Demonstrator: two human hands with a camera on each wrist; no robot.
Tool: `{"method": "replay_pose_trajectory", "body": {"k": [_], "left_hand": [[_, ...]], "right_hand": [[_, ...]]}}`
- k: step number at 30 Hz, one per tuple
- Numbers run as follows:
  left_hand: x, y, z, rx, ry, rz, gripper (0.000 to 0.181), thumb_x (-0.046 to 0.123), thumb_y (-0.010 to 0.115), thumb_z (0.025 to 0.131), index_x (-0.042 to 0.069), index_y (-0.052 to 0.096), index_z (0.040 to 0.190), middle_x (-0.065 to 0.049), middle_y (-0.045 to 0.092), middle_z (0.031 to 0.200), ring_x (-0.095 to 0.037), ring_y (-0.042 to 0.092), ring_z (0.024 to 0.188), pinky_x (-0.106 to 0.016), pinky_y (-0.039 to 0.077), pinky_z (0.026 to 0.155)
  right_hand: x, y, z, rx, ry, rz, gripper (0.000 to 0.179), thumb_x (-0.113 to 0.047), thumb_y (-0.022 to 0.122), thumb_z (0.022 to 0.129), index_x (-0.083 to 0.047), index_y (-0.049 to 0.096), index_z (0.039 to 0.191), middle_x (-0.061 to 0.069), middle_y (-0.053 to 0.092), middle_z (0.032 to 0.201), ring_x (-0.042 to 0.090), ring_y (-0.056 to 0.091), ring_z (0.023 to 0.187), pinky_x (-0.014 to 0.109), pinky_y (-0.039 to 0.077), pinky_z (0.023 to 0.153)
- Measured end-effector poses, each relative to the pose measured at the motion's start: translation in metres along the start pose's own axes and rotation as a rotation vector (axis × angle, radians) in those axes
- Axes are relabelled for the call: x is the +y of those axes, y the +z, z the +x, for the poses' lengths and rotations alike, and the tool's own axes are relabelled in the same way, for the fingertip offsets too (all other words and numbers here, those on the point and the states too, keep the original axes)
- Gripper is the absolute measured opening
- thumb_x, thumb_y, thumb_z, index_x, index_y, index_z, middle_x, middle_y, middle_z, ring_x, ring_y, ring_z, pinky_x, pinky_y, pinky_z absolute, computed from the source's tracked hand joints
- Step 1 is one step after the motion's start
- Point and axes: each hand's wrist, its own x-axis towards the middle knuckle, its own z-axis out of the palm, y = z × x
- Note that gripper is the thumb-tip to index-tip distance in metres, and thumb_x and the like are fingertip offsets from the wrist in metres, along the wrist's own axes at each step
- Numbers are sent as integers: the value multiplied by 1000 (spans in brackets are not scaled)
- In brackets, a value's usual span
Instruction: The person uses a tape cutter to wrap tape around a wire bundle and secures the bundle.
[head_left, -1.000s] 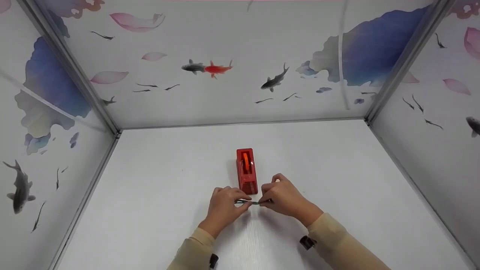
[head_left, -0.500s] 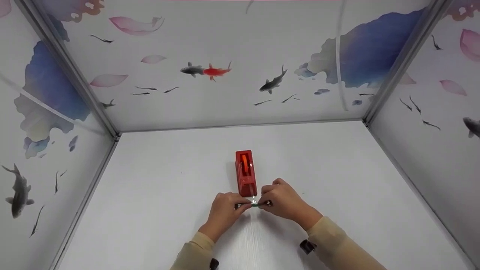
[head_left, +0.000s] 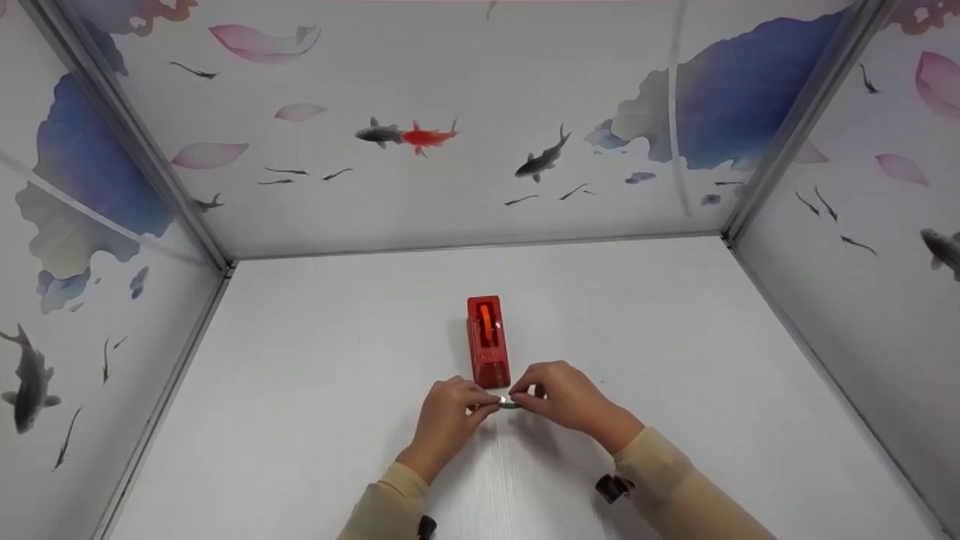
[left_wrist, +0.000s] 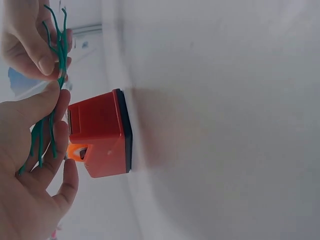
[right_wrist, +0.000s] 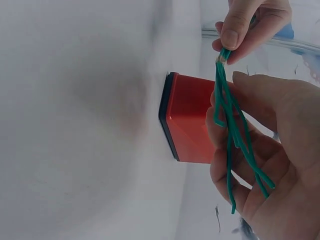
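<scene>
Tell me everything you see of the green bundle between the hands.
The green bundle is several thin strands, perhaps plastic-coated wire, gathered at the middle, with loose ends splaying on both sides, some bent. A pale band, possibly tape, shows at the gathered part. It is held off the table, roughly crosswise in the head view, on the person's side of the red tape dispenser. The left hand pinches it beside the band; the right hand curves behind the strands, but whether it grips is unclear.
</scene>
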Motion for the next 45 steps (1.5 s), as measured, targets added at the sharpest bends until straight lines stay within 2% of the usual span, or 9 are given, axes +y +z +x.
{"method": "replay_pose_trajectory", "body": {"k": [6,13,18,21,26,31,36,40,45], "left_hand": [[3,-1,-4,22,5,-12,16,24,86,84,22,85,100,9,76,86,-6,58,78,-26,48,73],[3,-5,1,55,35,-50,17,20,87,84,21,85,101,9,75,86,-7,56,80,-22,52,71],[2,-4,0,87,57,-59,17,19,87,83,18,85,100,8,76,87,-7,56,80,-20,53,71],[1,-3,0,108,68,-67,16,17,88,83,17,85,99,8,76,88,-7,57,80,-20,54,71],[0,-3,1,118,63,-82,16,17,88,83,17,85,99,9,77,89,-7,58,82,-20,56,74],[0,-4,0,130,61,-95,16,17,88,83,19,85,98,10,77,91,-7,58,83,-21,56,74],[-1,-7,2,153,66,-103,17,16,89,82,23,84,97,12,78,93,-7,59,83,-22,55,74],[-1,-9,3,166,79,-100,17,19,89,82,23,83,98,12,78,95,-8,61,84,-24,54,75],[-1,-9,1,184,90,-101,17,24,88,84,22,82,100,12,78,91,-7,64,82,-27,55,74]], "right_hand": [[-2,-1,-2,-110,60,143,15,-22,71,99,-14,82,105,2,79,91,8,64,70,24,54,63],[0,-3,1,-234,123,256,33,-22,62,104,-3,70,130,4,80,94,14,72,75,31,59,74],[1,-4,1,-264,118,280,24,-18,60,105,-4,78,114,5,79,89,15,69,74,31,57,71],[0,-5,1,-260,115,283,23,-16,60,105,-4,79,109,5,79,86,16,68,74,33,57,70],[-1,-8,2,-255,112,321,21,-13,63,103,-2,79,111,8,78,86,18,71,77,42,61,75],[0,-8,1,-227,97,314,20,-15,68,100,-4,80,111,4,79,86,17,73,78,31,59,74],[0,-8,0,-143,41,297,18,-14,73,97,-4,81,109,1,80,88,16,74,79,23,57,72],[-2,-8,0,-67,-11,234,17,-12,75,94,-5,81,109,-2,80,90,11,72,77,22,57,70],[-6,-7,-4,29,-69,55,14,-16,80,91,-13,83,104,-7,79,92,5,66,78,23,56,71]]}}
